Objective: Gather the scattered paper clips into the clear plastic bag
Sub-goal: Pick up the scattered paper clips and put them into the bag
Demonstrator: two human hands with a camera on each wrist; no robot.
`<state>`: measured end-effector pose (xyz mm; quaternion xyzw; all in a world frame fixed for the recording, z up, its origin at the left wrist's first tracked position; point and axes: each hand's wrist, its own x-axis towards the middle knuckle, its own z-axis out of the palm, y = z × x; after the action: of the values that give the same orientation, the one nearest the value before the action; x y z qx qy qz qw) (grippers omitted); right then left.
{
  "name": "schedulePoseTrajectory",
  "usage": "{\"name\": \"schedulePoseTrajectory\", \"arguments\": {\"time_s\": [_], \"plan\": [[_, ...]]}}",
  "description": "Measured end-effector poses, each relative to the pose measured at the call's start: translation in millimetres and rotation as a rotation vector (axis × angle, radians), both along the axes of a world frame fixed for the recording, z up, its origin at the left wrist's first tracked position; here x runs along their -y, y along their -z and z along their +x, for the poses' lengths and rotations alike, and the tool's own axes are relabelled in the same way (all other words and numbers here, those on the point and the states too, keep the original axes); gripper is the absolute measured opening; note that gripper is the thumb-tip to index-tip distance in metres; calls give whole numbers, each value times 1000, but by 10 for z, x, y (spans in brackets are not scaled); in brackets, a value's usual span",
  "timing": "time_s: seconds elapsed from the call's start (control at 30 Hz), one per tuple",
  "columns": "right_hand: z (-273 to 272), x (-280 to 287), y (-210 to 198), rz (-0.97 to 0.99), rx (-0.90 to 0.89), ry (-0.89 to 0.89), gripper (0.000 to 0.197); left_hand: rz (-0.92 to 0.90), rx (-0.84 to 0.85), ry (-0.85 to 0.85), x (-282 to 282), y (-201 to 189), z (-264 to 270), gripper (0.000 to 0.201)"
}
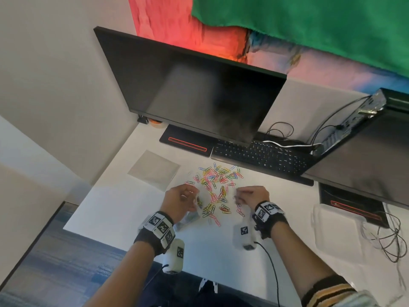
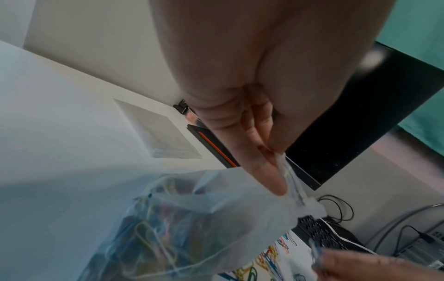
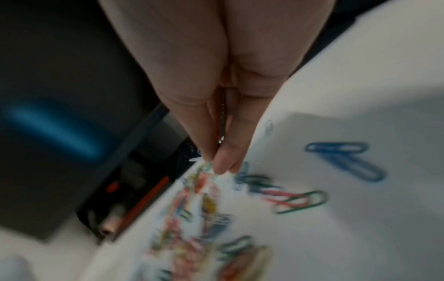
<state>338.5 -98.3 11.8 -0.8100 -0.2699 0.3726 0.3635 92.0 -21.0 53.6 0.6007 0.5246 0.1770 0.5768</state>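
Note:
Coloured paper clips [image 1: 218, 185] lie scattered on the white desk [image 1: 124, 202] between my hands, also blurred under my right hand [image 3: 199, 224]. My left hand [image 1: 182, 197] pinches the rim of the clear plastic bag [image 1: 188, 218], which hangs below it with several clips inside [image 2: 153, 233]; the pinching fingers [image 2: 261, 171] hold the bag [image 2: 240, 209] open. My right hand [image 1: 244, 194] hovers low over the pile's right side, fingertips [image 3: 220, 165] pressed together on a few clips, and shows at the bag's mouth side [image 2: 355, 266].
A dark monitor [image 1: 199, 85] and black keyboard [image 1: 261, 157] stand just behind the pile. A second monitor [image 1: 365, 156] and cables [image 1: 389, 242] are at the right. A flat grey square [image 1: 155, 169] lies at the left. The desk's front edge [image 1: 132, 249] is near my wrists.

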Motion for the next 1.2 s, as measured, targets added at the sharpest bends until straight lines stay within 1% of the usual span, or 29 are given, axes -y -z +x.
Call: {"name": "schedulePoseTrajectory", "arguments": {"time_s": [0.07,0.13,0.17,0.23,0.27,0.3,0.37,0.43,0.5,0.57,0.63,0.67,0.7,0.73,0.77,0.8,0.83,0.87,0.9,0.93,0.97,1.0,1.1,1.2], "plan": [[-77,-44,-198,103,-295,32,6,14,10,-1,4,23,7,20],[-219,-108,-362,186,-521,-11,18,39,12,1,2,56,29,20],[-311,-143,-444,193,-586,-52,22,50,11,5,1,65,39,19],[-512,-197,-516,153,-608,-155,25,62,11,11,4,64,57,19],[-605,-214,-509,118,-561,-200,24,61,16,12,9,54,64,19],[-683,-230,-488,80,-464,-242,22,56,23,10,11,49,68,20],[-806,-261,-417,21,-194,-307,25,44,41,6,20,49,72,22],[-911,-283,-388,37,11,-318,28,41,49,5,19,69,63,22],[-960,-302,-396,87,171,-362,19,26,62,-1,10,94,53,21],[-946,-308,-410,93,292,-515,8,-1,81,-13,7,99,47,22],[-919,-300,-452,60,314,-681,11,-9,90,-22,1,78,38,24],[-887,-292,-469,67,291,-720,14,-16,104,-31,-8,69,29,24],[-837,-272,-499,106,241,-713,16,-24,115,-44,-23,59,15,25],[-768,-244,-519,170,188,-658,17,-24,118,-52,-40,48,3,24],[-671,-210,-524,233,161,-558,18,-15,115,-50,-61,39,-9,24],[-539,-174,-480,254,174,-433,20,-10,113,-46,-77,49,-30,24],[-389,-139,-407,217,224,-307,23,-5,112,-45,-91,53,-49,24],[-233,-99,-313,107,295,-212,30,-2,109,-49,-96,58,-69,25],[-81,-52,-195,-55,360,-174,41,-2,107,-55,-102,60,-85,27],[27,-3,-72,-220,400,-199,51,-6,107,-62,-104,70,-100,28],[92,21,60,-334,421,-249,60,-10,108,-65,-111,77,-116,29],[120,39,189,-391,436,-302,67,-15,111,-68,-115,83,-127,30],[18,1,444,-393,472,-487,84,-2,98,-68,-118,99,-150,32],[-191,-79,487,-330,518,-697,88,-7,108,-85,-130,107,-183,29]]}}
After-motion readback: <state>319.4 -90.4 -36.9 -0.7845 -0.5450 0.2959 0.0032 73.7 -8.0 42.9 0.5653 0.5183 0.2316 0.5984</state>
